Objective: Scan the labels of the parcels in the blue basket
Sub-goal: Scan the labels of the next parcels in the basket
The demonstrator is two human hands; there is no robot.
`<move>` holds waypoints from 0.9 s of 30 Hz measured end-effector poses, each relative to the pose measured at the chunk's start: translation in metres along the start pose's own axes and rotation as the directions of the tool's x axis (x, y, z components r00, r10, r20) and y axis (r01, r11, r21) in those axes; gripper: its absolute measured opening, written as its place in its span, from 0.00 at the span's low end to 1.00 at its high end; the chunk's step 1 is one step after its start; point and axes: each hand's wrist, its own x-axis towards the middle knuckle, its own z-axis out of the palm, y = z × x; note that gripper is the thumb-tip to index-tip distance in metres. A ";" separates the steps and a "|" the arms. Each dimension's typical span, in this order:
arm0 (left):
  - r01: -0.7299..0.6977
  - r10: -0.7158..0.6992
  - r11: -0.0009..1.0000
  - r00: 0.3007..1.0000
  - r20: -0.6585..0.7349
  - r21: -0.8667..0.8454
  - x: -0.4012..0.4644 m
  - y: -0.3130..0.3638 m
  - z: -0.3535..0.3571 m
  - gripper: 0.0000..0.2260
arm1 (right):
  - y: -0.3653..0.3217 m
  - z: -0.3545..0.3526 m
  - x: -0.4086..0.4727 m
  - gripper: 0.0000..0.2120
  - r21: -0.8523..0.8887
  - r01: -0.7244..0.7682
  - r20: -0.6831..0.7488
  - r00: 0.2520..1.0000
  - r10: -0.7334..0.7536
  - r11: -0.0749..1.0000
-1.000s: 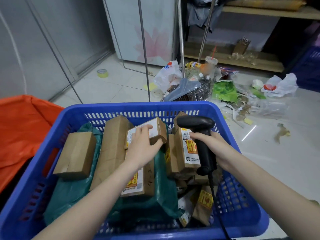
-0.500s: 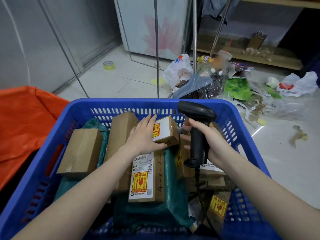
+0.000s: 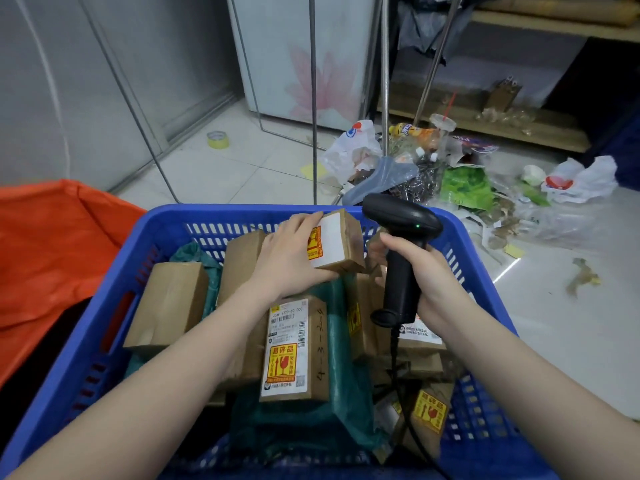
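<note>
The main risk was a failed or wrong read: the small cardboard parcel was tilted, its label partly covered by the left hand, and the barcode scanner seemed to point past it, so it might catch the label of the long parcel lying below in the blue basket. The left hand reached forward over the basket, its grip closed around the small parcel's left side and holding it near the far rim. The right hand, just beside it, was wrapped fully around the scanner's handle, the head raised and the cable hanging down among the parcels.
</note>
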 end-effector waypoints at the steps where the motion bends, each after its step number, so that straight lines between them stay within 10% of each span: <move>1: -0.017 0.018 1.000 1.000 -0.020 0.003 -0.002 0.005 -0.008 0.43 | -0.004 0.003 -0.005 0.12 0.006 0.012 -0.008 1.000 -0.012 1.000; 20: -0.213 0.252 0.937 0.961 -0.117 0.277 -0.066 0.044 -0.084 0.41 | -0.020 0.037 -0.058 0.25 -0.058 0.174 0.048 0.984 -0.171 0.983; 27: 0.047 -0.130 0.975 0.914 -0.385 -0.219 -0.068 0.051 -0.076 0.49 | -0.032 0.027 -0.043 0.24 0.191 0.109 -0.071 0.993 -0.097 0.975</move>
